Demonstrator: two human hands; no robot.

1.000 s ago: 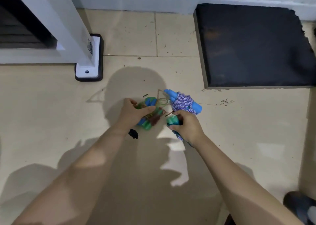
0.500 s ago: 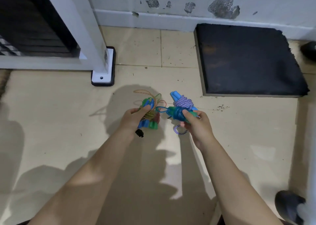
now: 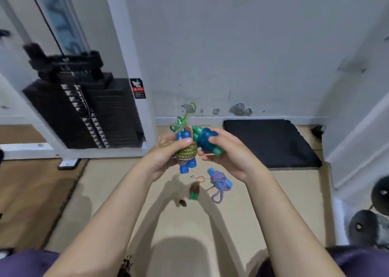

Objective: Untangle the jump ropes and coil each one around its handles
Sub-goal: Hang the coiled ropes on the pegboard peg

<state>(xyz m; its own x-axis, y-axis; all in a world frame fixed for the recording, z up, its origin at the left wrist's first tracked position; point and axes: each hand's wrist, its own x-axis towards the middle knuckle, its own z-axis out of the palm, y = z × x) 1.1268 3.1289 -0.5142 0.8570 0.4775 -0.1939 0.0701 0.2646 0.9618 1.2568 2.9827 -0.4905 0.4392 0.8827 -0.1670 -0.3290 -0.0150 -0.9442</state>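
Note:
My left hand [image 3: 168, 154] grips a jump rope with blue handles [image 3: 186, 150], its yellow-green cord wound around the middle and loose orange and green loops sticking out above. Beside it, my right hand [image 3: 228, 152] holds a bundle of green handles wrapped in blue cord [image 3: 207, 141]. Both bundles are lifted chest-high, almost touching. Below on the floor lie a purple-white rope coiled on light-blue handles [image 3: 219, 178] and a small green-handled bundle with dark cord [image 3: 194, 190].
A black weight stack [image 3: 88, 112] in a white frame stands at the left. A black mat [image 3: 271, 142] lies by the wall at the right. Dumbbell ends [image 3: 366, 226] sit at the far right. A small dark object [image 3: 182, 202] lies on the floor.
Both hands have risen from the floor with their bundles, and the view has tilted up toward the wall. The purple-white rope and the dark-corded green bundle now lie on the floor.

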